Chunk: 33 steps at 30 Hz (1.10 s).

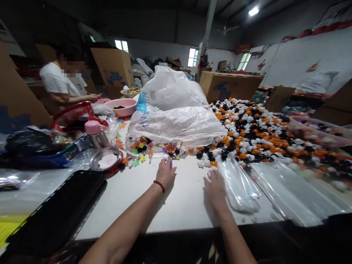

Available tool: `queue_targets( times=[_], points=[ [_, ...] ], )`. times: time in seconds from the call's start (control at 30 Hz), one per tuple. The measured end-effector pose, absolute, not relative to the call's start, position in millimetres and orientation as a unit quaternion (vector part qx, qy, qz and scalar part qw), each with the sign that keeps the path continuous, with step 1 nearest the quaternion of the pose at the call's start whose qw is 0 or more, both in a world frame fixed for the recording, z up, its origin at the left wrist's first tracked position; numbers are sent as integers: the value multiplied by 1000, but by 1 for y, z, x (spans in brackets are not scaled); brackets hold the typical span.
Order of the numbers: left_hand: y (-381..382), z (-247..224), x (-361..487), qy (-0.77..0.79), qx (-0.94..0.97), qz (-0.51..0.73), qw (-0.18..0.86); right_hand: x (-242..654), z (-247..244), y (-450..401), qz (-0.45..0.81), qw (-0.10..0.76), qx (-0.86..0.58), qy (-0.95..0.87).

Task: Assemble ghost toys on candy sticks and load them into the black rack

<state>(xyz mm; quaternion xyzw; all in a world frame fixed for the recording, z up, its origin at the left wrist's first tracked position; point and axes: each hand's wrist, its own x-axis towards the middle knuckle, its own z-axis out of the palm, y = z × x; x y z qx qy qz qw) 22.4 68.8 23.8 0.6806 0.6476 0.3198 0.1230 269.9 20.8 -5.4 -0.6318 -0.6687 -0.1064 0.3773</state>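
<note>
Table — purple piece (half-hidden) sits in left fingers.

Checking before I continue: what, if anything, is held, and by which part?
Left hand seems to hold a small purple piece; which part is unclear. Right hand: nothing seen held.

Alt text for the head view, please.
A person's left hand holds a small purple piece at a white table; the right hand is near clear plastic bags. Beyond lie a white sack and heaped orange, black and white pieces.
</note>
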Motion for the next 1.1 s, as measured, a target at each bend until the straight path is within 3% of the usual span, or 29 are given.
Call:
queue_targets(
  times=[0.17,0.37,0.47,0.67,0.83,0.93,1.1],
  points=[
    [86,5,29,637,680,340,129,196,4,61,-2,383,-522,-762],
    [100,1,6,650,620,392,196,139,17,135,95,236,-544,-799],
    [107,3,3,668,565,424,233,121,17,150,100,208,-563,-794],
    [111,0,-3,636,494,520,285,98,7,113,154,277,-509,-801],
    [109,-4,-3,586,380,602,386,147,21,115,135,380,-493,-770],
    [109,-2,2,599,392,603,353,203,40,149,23,276,-646,-712],
    [104,1,6,616,564,522,175,287,61,194,-36,218,-777,-590]
  ],
)
